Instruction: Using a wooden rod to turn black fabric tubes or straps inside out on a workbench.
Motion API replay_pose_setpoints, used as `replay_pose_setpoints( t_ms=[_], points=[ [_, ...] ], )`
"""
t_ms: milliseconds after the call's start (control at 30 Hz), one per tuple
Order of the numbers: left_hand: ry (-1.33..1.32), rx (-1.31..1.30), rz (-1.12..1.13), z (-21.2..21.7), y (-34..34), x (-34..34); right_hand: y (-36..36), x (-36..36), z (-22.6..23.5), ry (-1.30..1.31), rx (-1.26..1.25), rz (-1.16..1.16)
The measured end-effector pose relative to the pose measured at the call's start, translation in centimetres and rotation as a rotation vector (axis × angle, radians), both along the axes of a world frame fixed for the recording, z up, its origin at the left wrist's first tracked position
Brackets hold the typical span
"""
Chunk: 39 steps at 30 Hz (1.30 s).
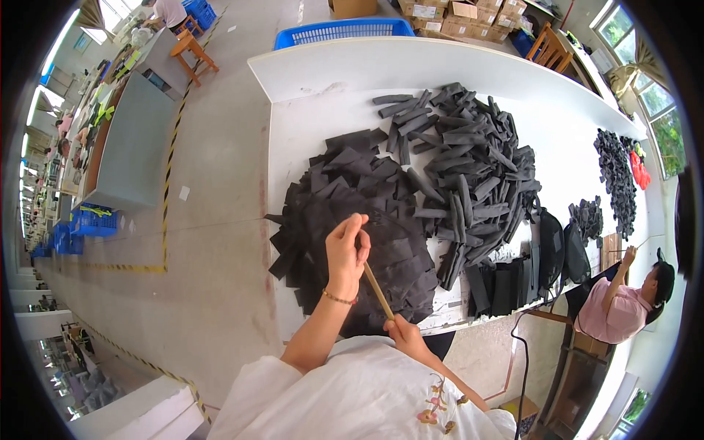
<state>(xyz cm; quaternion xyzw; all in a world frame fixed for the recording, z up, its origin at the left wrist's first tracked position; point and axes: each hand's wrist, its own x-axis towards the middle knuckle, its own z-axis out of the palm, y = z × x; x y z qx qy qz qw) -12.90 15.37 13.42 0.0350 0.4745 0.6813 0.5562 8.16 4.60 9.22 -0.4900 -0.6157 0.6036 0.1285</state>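
Note:
A heap of flat black fabric pieces (pixel 392 282) lies at the table's near left. Above it is my left hand (pixel 346 253), its fingers curled and the fingertips pressed together; whatever they may hold is too dark to make out. Closer to my body, my right hand (pixel 405 335) grips the lower end of a thin light-brown wooden stick (pixel 378 292). The stick slants up and left, its far end by my left palm. Farther right rises a heap of rolled black fabric tubes (pixel 477 169).
The white table (pixel 301 125) has a raised back panel (pixel 411 62). Black bags (pixel 551 249) and upright black pieces (pixel 506 286) stand at its right. Beyond them sits a person in pink (pixel 620 304). A blue basket (pixel 345 31) is behind the panel; a black cable (pixel 522 359) hangs at right.

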Motion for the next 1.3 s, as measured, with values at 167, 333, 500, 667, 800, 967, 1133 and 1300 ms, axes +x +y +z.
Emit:
replay_pose_setpoints(
  t_ms=[167, 333, 500, 667, 800, 967, 1133, 1300],
  points=[
    [-0.185, -0.019, -0.006, -2.8, 0.5, 1.5, 0.2, 4.1, 3.7, -0.158, -0.150, 0.084],
    [-0.074, 0.007, 0.003, -3.5, 2.2, 1.3, 0.3, 4.3, 5.3, -0.138, -0.182, 0.008],
    [-0.477, -0.055, -0.118, -2.0, -0.3, 3.3, 1.1, 2.7, 3.6, 0.015, -0.460, -0.175],
    [-0.238, 0.013, -0.006, -3.2, 1.5, -0.3, -0.6, 3.4, 2.9, -0.083, -0.215, 0.007],
    [-0.152, 0.125, 0.043, -3.6, 2.9, -4.0, -1.7, 7.3, 3.2, -0.137, -0.288, 0.110],
    [-0.257, 0.092, -0.014, -3.2, 3.0, -1.5, 3.4, 6.4, 6.2, -0.108, -0.187, 0.105],
    [-0.231, -0.013, 0.129, -5.1, 3.4, -1.8, 5.4, 2.2, 7.8, 0.418, -0.094, 0.305],
    [-0.196, -0.081, 0.251, -5.2, 3.5, -3.3, 6.8, -1.5, 5.3, 0.279, -0.148, -0.324]
  ],
)
